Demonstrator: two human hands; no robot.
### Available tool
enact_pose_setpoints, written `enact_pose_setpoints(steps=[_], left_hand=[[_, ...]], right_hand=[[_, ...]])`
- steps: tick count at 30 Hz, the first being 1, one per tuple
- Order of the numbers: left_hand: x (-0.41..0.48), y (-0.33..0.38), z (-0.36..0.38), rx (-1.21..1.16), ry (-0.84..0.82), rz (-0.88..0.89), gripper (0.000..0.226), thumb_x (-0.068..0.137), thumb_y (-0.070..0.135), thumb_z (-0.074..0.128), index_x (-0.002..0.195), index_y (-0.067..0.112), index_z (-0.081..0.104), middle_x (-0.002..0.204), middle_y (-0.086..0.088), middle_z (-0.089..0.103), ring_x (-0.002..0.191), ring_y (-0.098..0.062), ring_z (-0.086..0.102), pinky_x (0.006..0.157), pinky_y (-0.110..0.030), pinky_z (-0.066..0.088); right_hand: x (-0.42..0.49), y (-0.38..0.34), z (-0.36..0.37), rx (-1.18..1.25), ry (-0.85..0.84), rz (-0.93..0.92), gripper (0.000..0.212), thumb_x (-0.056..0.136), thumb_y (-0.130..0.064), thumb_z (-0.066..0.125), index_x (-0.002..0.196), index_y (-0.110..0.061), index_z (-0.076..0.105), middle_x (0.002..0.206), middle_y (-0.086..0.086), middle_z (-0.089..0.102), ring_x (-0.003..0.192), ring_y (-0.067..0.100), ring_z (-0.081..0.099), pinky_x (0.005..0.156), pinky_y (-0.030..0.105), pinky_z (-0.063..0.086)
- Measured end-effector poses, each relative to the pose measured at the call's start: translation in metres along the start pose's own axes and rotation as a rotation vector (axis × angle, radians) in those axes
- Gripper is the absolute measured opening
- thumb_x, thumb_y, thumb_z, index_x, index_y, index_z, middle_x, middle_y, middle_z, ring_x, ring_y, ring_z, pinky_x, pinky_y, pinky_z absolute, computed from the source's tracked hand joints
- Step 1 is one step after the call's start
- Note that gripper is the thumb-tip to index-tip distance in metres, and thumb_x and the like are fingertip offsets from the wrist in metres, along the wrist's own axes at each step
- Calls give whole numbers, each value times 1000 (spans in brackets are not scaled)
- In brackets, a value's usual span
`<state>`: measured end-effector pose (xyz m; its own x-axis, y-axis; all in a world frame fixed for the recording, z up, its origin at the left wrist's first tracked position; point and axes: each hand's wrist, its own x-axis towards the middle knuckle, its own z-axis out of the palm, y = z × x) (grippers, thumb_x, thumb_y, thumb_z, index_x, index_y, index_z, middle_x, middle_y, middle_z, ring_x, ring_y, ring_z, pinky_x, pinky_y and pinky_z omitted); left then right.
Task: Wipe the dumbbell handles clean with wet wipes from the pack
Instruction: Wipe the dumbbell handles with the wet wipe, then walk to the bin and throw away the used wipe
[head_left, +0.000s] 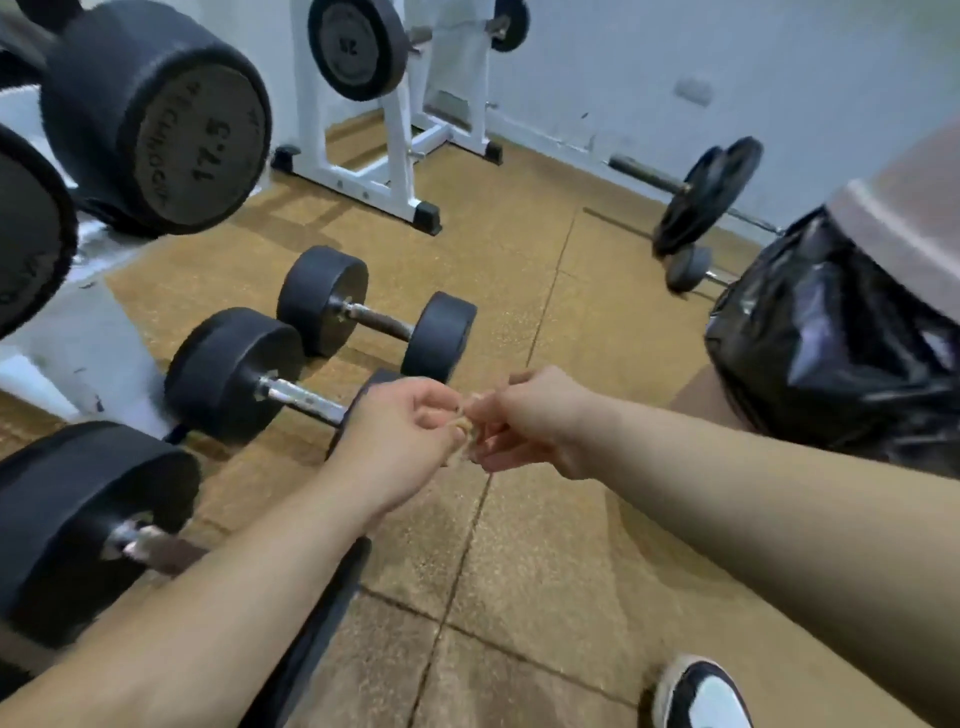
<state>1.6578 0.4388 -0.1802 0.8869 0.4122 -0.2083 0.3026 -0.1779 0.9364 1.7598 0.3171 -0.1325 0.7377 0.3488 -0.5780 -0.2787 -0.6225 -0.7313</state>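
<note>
Dumbbells (375, 323) on tan gym floor (571, 571)

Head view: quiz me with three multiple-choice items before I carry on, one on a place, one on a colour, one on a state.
1. The bin bag sits: A) left of the dumbbells B) at the right of the view C) on the rack.
2. The heads of the middle floor dumbbell are: A) red B) silver C) black.
3. The wipe is: A) pinched between the left grip and the right grip B) flat on the floor C) draped over a handle.

Answers: B, the bag fills the right edge; C, its visible heads are black and only the handle is metal; A, the fingertips of both grips meet on it above the floor.
</note>
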Motion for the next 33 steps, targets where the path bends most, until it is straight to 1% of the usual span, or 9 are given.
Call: enact_pose_setpoints(steps=[4, 9, 14, 18, 22, 25, 27, 30, 33], left_hand=[[-20, 25, 44, 180, -60, 91, 5, 83, 32, 80, 81, 31, 75, 69, 8, 74, 64, -11, 72, 69, -43, 63], [-22, 52, 83, 223, -35, 94, 17, 85, 37, 76, 75, 24, 70, 62, 6, 70, 59, -12, 66, 59, -34, 57], [-27, 125, 141, 162, -12, 29, 17, 79, 24, 78, 79, 19, 63, 61, 11, 54, 53, -4, 44, 52, -20, 40], [-32, 232, 195, -47, -62, -67, 15, 82, 16, 77, 90, 17, 65, 70, 5, 61, 53, 0, 53, 52, -15, 47], [-41, 333, 244, -158, -146, -159, 16, 87, 3, 68, 95, 17, 68, 82, -4, 69, 62, -1, 65, 58, -16, 53], [-49, 387, 275, -154, -203, -235, 20, 88, 8, 65, 94, 28, 67, 90, -3, 73, 74, -10, 67, 68, -20, 53], [-49, 412, 295, -104, -233, -238, 22, 89, 9, 61, 98, 29, 66, 93, 1, 71, 76, -9, 66, 66, -15, 49], [-44, 432, 320, 41, -288, -201, 23, 91, 15, 58, 105, 33, 61, 98, 12, 63, 81, -5, 61, 70, -19, 48], [-40, 444, 353, 123, -331, -197, 22, 91, 15, 55, 104, 32, 59, 100, 11, 59, 82, -8, 59, 69, -22, 45]], right_hand=[[-37, 34, -50, -16, -36, 122, 10, 97, -4, 65, 105, 1, 69, 78, 18, 70, 77, 32, 73, 83, 49, 64], [-34, 51, -98, 140, -202, 103, 15, 101, -14, 62, 109, -2, 68, 79, 13, 69, 81, 30, 72, 92, 50, 61], [-54, 33, -175, 196, -129, 103, 28, 89, 4, 67, 117, 6, 68, 94, 21, 71, 64, 25, 68, 70, 37, 62], [-88, 16, -273, 451, -34, 223, 38, 76, -2, 78, 113, 4, 73, 123, 26, 72, 92, 30, 74, 71, 36, 63], [-147, -11, -365, 560, 1, 254, 23, 92, 0, 68, 113, 6, 71, 104, 22, 76, 88, 26, 72, 81, 37, 65], [-185, -22, -427, 461, 182, 270, 5, 91, -6, 72, 96, -7, 72, 77, 10, 71, 66, 18, 64, 70, 38, 60], [-196, -17, -468, 324, 350, 230, 12, 90, -15, 77, 83, -12, 67, 73, 7, 66, 64, 19, 60, 63, 35, 53], [-196, 1, -511, 102, 510, 151, 32, 89, -25, 78, 67, -13, 59, 67, 3, 59, 65, 19, 56, 66, 35, 46], [-184, 29, -542, 44, 593, 189, 33, 89, -23, 78, 68, -2, 63, 62, -1, 58, 65, 18, 56, 67, 35, 47]])
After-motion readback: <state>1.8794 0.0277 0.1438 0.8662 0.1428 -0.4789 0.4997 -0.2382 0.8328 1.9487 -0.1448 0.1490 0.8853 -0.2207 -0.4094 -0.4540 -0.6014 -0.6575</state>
